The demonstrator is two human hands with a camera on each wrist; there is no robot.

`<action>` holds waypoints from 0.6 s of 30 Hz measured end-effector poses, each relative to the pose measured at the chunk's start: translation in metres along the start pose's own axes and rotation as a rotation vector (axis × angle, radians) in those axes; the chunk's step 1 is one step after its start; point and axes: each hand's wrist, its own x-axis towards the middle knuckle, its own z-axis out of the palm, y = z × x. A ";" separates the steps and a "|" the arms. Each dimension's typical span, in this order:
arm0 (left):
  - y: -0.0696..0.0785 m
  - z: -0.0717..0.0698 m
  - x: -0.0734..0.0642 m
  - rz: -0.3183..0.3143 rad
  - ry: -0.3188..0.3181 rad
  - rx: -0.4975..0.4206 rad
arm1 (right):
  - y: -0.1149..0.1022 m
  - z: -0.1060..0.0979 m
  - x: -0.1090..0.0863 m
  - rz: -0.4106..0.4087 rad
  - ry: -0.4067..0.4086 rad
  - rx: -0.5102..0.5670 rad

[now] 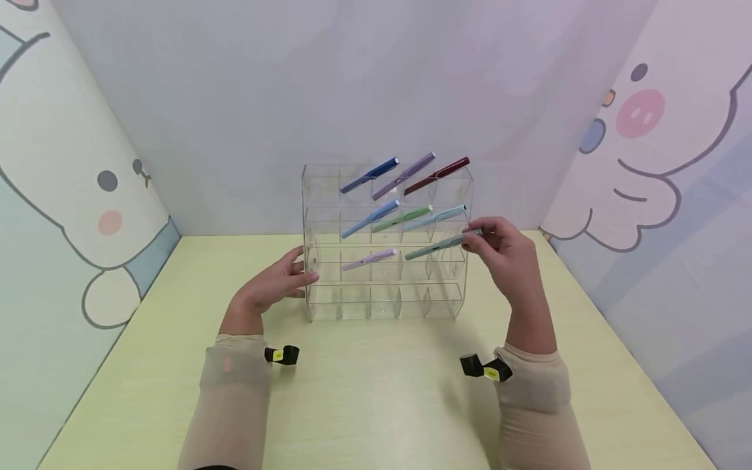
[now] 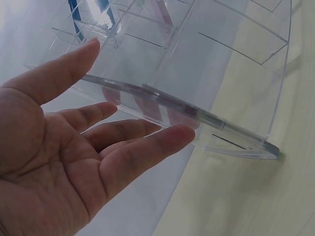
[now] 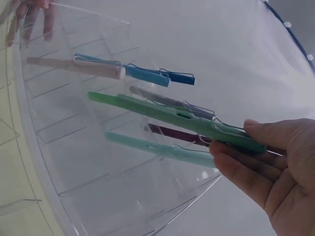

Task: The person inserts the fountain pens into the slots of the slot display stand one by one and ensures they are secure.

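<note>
My right hand [image 1: 504,254] pinches a grey-green pen [image 1: 436,248] by its capped end, between thumb and fingers. The pen's other end points left, at the third tier of a clear acrylic pen rack [image 1: 384,313]. In the right wrist view the held pen [image 3: 231,135] overlaps a brighter green pen behind it. At the rack's left side is my left hand [image 1: 276,284], its fingers extended against the side panel and its thumb near the front edge. A lavender pen [image 1: 370,260] lies tilted in the third tier, left of the held pen.
Dark blue [image 1: 370,175], purple [image 1: 404,176] and dark red [image 1: 437,176] pens slant in the top tier. Below them are blue [image 1: 370,219], green [image 1: 402,219] and light blue [image 1: 435,218] pens. The rack stands on a pale yellow table [image 1: 364,391] before a cloth backdrop [image 1: 235,130].
</note>
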 end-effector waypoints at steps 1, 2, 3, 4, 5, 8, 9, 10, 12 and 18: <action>0.000 0.000 0.000 0.000 -0.001 -0.001 | 0.001 0.002 0.001 0.008 0.029 0.018; 0.000 0.000 0.000 0.002 -0.002 -0.001 | 0.003 0.004 0.001 0.017 0.052 0.027; 0.000 0.000 0.000 0.005 -0.003 -0.002 | 0.005 0.006 0.002 0.023 0.065 0.035; 0.000 0.000 0.000 0.007 -0.003 -0.004 | 0.006 0.009 0.003 0.027 0.071 0.041; 0.000 0.000 0.000 0.012 -0.003 -0.006 | 0.007 0.011 0.004 0.030 0.071 0.037; 0.001 0.000 0.000 0.021 -0.003 -0.010 | 0.010 0.020 0.005 0.027 0.048 -0.005; 0.001 0.000 0.000 0.022 -0.004 -0.011 | 0.010 0.023 0.006 0.023 0.037 -0.020; 0.001 0.000 0.000 0.022 -0.005 -0.013 | 0.011 0.026 0.006 0.017 0.029 -0.037; 0.001 0.000 0.000 0.022 -0.007 -0.015 | 0.011 0.031 0.006 0.010 0.011 -0.062; 0.001 0.000 0.002 0.027 -0.009 -0.016 | 0.012 0.039 0.004 0.025 -0.047 -0.120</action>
